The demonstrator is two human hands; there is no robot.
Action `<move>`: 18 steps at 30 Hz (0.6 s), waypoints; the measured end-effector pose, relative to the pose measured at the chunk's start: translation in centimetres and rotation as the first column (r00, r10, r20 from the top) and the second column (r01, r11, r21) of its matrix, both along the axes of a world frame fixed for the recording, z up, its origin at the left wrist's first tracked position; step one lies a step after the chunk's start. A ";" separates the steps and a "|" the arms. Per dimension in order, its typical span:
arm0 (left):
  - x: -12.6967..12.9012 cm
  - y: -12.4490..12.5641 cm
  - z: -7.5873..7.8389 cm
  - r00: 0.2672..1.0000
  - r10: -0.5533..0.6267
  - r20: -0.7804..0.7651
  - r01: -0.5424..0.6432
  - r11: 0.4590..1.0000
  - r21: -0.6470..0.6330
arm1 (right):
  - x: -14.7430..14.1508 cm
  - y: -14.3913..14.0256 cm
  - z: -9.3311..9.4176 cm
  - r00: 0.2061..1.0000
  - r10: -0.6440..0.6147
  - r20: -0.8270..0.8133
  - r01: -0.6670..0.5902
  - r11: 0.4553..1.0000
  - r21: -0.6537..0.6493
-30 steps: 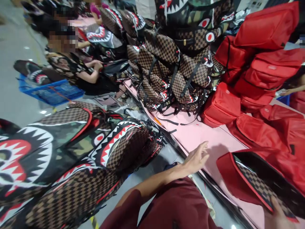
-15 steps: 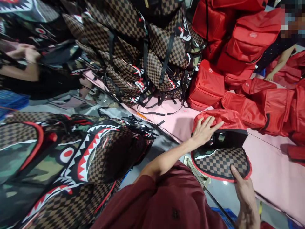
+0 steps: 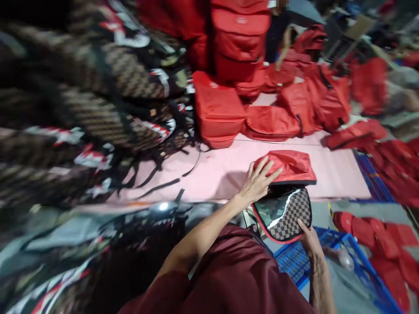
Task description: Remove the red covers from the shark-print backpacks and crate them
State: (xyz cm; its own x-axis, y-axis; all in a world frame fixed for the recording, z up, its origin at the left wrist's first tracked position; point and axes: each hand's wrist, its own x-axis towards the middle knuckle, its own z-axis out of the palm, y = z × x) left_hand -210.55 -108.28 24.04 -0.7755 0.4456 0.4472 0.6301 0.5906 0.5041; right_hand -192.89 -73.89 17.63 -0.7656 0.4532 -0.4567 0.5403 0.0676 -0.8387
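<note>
Two hands now met on one flap point(image 3: 291, 218), seemingly steadying it between them: the right hand point(image 3: 308, 240) pinched its edge; the left hand point(image 3: 260, 179), free a second ago, lay spread on red cloth point(image 3: 294, 165), grip unclear. Beyond stood red bags point(image 3: 219, 111).

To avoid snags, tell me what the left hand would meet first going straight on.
The left hand would first meet the red fabric it touches; beyond, perhaps the pink table, then the red bags, though depth is unclear.
</note>
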 end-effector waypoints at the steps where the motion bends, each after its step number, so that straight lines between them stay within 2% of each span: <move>1: -0.6 0.4 0.2 0.999 -0.038 -0.015 0.038 0.999 0.006 | 0.4 -0.1 0.5 0.998 -0.055 0.003 0.055 0.998 0.019; 3: -1.6 1.3 0.6 0.993 -0.111 -0.026 0.111 0.994 0.022 | 1.0 -0.3 2.2 0.988 -0.147 -0.053 0.153 0.975 0.160; 4: -2.1 1.9 0.9 0.988 -0.150 -0.023 0.151 0.988 0.028 | 1.0 -0.5 3.3 0.982 -0.154 -0.109 0.180 0.942 0.284; 5: -2.4 2.5 1.3 0.982 -0.189 -0.018 0.189 0.981 0.034 | 0.9 -0.8 4.6 0.977 -0.127 -0.173 0.191 0.885 0.426; 6: -2.7 3.1 1.7 0.974 -0.227 -0.017 0.227 0.973 0.041 | 0.6 -1.2 6.0 0.972 -0.053 -0.228 0.175 0.813 0.555; 8: -2.8 4.5 2.7 0.953 -0.300 -0.047 0.303 0.951 0.066 | -0.4 -2.2 9.0 0.948 0.170 -0.270 0.098 0.648 0.755; 10: -2.5 5.8 3.8 0.920 -0.373 -0.124 0.386 0.917 0.104 | -1.7 -3.3 11.6 0.900 0.387 -0.201 -0.008 0.477 0.879; 12: -1.9 7.1 5.0 0.870 -0.443 -0.215 0.477 0.867 0.142 | -2.7 -4.1 13.2 0.853 0.509 -0.116 -0.081 0.348 0.934; 13: -1.5 7.7 5.5 0.845 -0.473 -0.249 0.518 0.840 0.161 | -2.8 -4.4 13.5 0.835 0.543 -0.096 -0.091 0.308 0.947; 15: -0.7 8.8 6.2 0.812 -0.520 -0.265 0.572 0.799 0.184 | -2.1 -4.6 13.0 0.803 0.582 -0.131 -0.044 0.277 0.960; 18: 0.7 9.9 6.1 0.789 -0.587 -0.184 0.613 0.775 0.157 | 1.2 -5.0 10.7 0.770 0.566 -0.296 0.126 0.319 0.939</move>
State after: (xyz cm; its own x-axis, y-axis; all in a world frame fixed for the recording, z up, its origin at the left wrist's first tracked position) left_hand -209.80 -98.42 30.15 -0.3164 0.6944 0.6463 0.8841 -0.0312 0.4662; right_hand -191.69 -78.91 28.35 -0.8179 0.0585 0.5723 -0.1006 0.9650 -0.2423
